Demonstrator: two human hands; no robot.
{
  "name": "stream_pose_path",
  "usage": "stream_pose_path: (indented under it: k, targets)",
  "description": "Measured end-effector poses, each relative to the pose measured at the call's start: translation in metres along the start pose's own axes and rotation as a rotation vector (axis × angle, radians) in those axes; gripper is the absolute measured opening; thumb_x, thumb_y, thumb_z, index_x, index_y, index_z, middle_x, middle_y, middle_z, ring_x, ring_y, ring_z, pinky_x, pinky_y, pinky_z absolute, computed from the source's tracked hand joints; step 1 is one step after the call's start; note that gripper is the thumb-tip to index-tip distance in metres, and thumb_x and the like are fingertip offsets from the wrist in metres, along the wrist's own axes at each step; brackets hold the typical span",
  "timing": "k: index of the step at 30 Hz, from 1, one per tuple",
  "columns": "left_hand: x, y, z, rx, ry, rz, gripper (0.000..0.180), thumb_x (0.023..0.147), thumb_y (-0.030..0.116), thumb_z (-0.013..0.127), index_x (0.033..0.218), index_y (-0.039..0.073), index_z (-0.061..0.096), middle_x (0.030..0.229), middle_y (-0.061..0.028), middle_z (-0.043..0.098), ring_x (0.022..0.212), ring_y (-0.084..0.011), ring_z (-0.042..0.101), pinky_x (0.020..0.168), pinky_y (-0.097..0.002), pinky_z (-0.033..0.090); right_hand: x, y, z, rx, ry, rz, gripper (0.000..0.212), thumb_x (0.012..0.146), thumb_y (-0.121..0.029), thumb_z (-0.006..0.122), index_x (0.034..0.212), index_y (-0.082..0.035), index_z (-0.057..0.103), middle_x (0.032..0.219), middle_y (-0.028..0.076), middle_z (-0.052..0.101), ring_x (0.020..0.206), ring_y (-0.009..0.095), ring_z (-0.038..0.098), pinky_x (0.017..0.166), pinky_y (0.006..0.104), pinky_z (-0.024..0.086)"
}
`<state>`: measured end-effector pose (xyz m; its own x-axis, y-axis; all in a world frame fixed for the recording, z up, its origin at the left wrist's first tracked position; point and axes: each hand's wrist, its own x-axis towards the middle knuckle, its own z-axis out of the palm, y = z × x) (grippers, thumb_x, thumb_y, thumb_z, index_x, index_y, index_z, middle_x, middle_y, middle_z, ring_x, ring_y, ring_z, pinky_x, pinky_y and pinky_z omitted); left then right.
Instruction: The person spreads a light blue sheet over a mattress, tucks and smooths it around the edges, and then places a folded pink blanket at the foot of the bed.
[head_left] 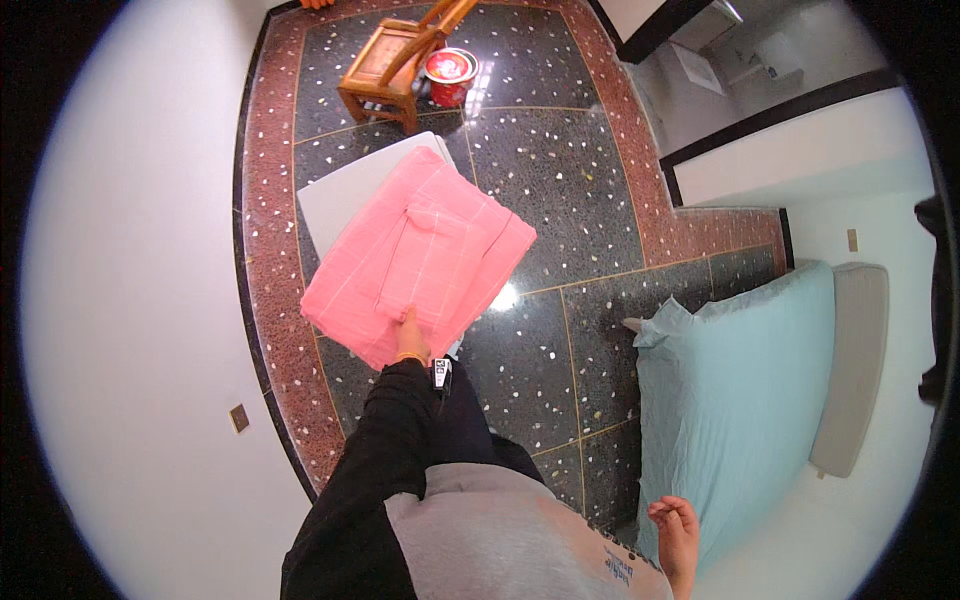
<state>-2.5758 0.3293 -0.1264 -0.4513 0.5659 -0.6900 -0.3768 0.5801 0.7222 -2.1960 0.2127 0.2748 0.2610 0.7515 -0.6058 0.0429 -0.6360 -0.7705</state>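
A pink folded cloth with thin pale lines, like a folded sheet, lies across a light grey flat-topped piece in front of me. My left hand grips its near edge, thumb on top and the other fingers mostly hidden. Off to the lower right, my right hand hangs apart from the cloth, its fingers loosely curled, with nothing visible in it. It is nearest to a bed covered by a light blue sheet.
A wooden chair stands at the far end, beside a red bucket. White wall runs along the left. On the right, a grey padded panel borders the bed. Dark speckled tiles cover the floor.
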Motion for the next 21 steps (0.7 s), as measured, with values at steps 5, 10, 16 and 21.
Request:
stream_pose_path:
  k: [5,10,16,21]
  targets:
    - [0.027,0.028,0.014,-0.635,-0.152,-0.038,0.037,0.078,0.0,0.047,0.114,0.002,0.042,0.103,-0.012,0.053,0.096,-0.023,0.051,0.082,-0.0329,0.041,0.04,-0.023,0.027,0.025,0.025,0.134,0.017,0.085,-0.004,0.041,0.099,0.001,0.049,0.088,0.009,0.057,0.083,0.017,0.054,0.078,0.0294,0.043]
    - [0.036,0.028,-0.027,-0.842,-0.233,-0.191,0.045,0.078,0.015,0.057,0.116,-0.001,0.04,0.11,-0.0115,0.049,0.1,-0.0227,0.048,0.088,-0.0349,0.039,0.096,-0.023,0.039,-0.118,-0.159,0.216,0.017,0.085,-0.004,0.041,0.1,0.0,0.05,0.09,0.008,0.056,0.086,0.017,0.055,0.079,0.0298,0.043]
    - [0.02,-0.041,-0.076,0.374,0.396,-0.098,0.09,0.064,0.033,0.071,0.129,0.003,0.017,0.13,-0.0135,0.027,0.114,-0.0277,0.035,0.093,-0.0395,0.032,0.133,-0.018,0.042,-0.248,-0.216,0.243,0.017,0.085,-0.007,0.044,0.1,0.0,0.049,0.091,0.008,0.057,0.086,0.017,0.055,0.079,0.0294,0.043]
    - [0.006,-0.069,-0.066,-0.489,0.41,-0.498,0.117,0.059,0.044,0.072,0.13,0.01,-0.016,0.13,-0.0172,0.023,0.114,-0.0318,0.035,0.093,-0.0465,0.033,0.13,-0.014,0.026,-0.328,-0.232,0.288,0.018,0.084,-0.008,0.047,0.1,0.0,0.049,0.09,0.009,0.057,0.086,0.016,0.055,0.078,0.0276,0.044]
